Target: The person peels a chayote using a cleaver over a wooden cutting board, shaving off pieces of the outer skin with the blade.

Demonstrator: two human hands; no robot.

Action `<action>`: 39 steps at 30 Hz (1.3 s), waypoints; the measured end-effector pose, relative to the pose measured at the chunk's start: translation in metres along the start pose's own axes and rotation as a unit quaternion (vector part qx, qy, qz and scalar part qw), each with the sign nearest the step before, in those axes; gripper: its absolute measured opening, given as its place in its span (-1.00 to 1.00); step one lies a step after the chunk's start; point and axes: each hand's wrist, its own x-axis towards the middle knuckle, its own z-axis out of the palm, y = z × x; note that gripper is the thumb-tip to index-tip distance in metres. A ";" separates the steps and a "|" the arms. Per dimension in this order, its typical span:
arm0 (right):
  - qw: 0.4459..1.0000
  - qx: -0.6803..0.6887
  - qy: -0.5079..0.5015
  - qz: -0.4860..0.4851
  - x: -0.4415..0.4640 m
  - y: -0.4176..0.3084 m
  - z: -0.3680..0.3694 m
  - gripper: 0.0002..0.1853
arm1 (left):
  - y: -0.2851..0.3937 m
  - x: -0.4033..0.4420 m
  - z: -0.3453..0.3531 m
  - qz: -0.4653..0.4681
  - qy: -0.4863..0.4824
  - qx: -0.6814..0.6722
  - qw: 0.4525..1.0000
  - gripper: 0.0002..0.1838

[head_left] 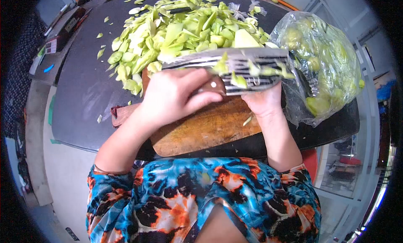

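Note:
My left hand [174, 90] is closed around the brown, riveted handle of a wide-bladed cleaver [252, 84]. The blade extends to the right, its face streaked with reflections, and pale green slices cling to it. At the blade's lower right edge is my right hand [266, 101]; its fingers are hidden behind the metal, so their grip does not show. Below both hands lies a worn wooden cutting board [201, 129] with a small green sliver on it. Beyond the cleaver, a large heap of pale green vegetable slices [180, 33] spreads over the table.
A clear plastic bag [336, 67] holding green vegetable pieces stands right of the cleaver. Loose slices are scattered on the dark table [79, 83]. A board handle [124, 114] sticks out at left. Boxes [63, 29] sit beyond the table's left side.

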 end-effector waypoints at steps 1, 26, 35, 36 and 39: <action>0.998 0.004 -0.067 0.019 0.002 -0.002 -0.015 -0.49 | 0.003 0.001 0.002 0.012 -0.003 -0.007 1.000 -0.63; 0.973 -0.211 0.091 -0.007 0.013 -0.010 0.008 -0.45 | -0.045 0.003 -0.002 -0.221 0.137 -0.220 0.940 -0.65; 0.901 -0.410 -0.083 -0.117 0.014 -0.012 0.005 -0.30 | -0.055 0.005 -0.008 -0.236 0.098 0.074 0.964 -0.44; 0.906 -0.400 -0.092 -0.103 0.013 -0.009 0.005 -0.30 | -0.061 0.005 -0.006 -0.230 0.105 0.082 0.964 -0.45; 0.925 -0.360 -0.107 -0.055 0.012 -0.004 0.006 -0.32 | -0.060 0.006 -0.006 -0.243 0.115 0.024 0.963 -0.59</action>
